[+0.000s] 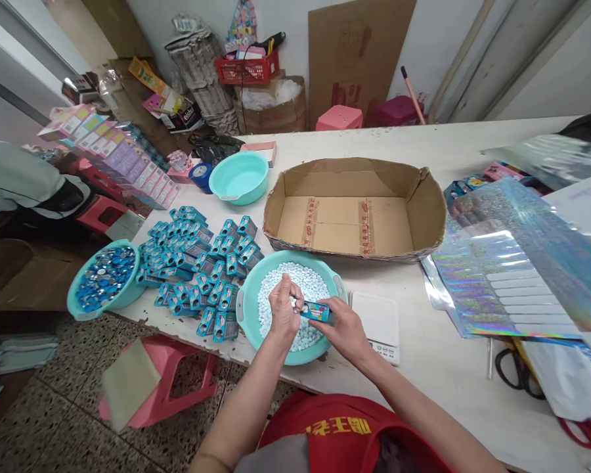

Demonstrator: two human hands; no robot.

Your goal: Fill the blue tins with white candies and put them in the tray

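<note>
Over a turquoise basin (243, 314) of small white candies (270, 289), my right hand (343, 326) grips a small blue candy box (316, 311), tilted on its side with one end toward my left hand. Closed fingers of my left hand (285, 307) meet that end, with a few white candies showing between them. Left of the basin stand many similar blue boxes (221, 269) in a group on the table. A second turquoise basin (132, 289) at the table's left edge holds round blue and silver lids or discs (106, 279).
Behind the basin lies a shallow open cardboard box (354, 246). A white scale (375, 322) sits to its right, near shiny film sheets (502, 263) and scissors (521, 374). Another turquoise basin (239, 177) stands at the back left. A pink stool (182, 381) is below the table edge.
</note>
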